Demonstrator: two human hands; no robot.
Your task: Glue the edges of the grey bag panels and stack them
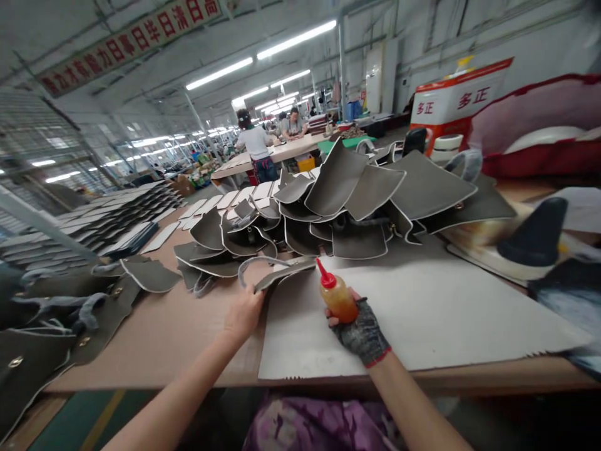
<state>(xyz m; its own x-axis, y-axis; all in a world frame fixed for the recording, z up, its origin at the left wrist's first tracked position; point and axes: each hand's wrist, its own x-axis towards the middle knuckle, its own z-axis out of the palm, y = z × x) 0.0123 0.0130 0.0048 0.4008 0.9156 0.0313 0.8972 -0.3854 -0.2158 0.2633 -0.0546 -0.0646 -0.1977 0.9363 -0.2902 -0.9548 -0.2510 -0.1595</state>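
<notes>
My right hand (360,331), in a dark fingerless glove, is closed round a small orange glue bottle (337,294) with a red nozzle pointing up and left. My bare left hand (244,313) grips the near edge of a grey leather piece (286,270) with a looped strap, lying at the far left corner of a white paper sheet (422,307) on the brown table (164,338). Just behind it rises a heap of grey leather bag pieces (347,194) with pale edges.
More grey pieces with brass studs (61,326) lie at the left. Flat pieces in rows (94,219) fill the far left. A black cone-shaped object (535,238) and a red cushion (539,131) sit at the right. Two people (256,147) work at a far table.
</notes>
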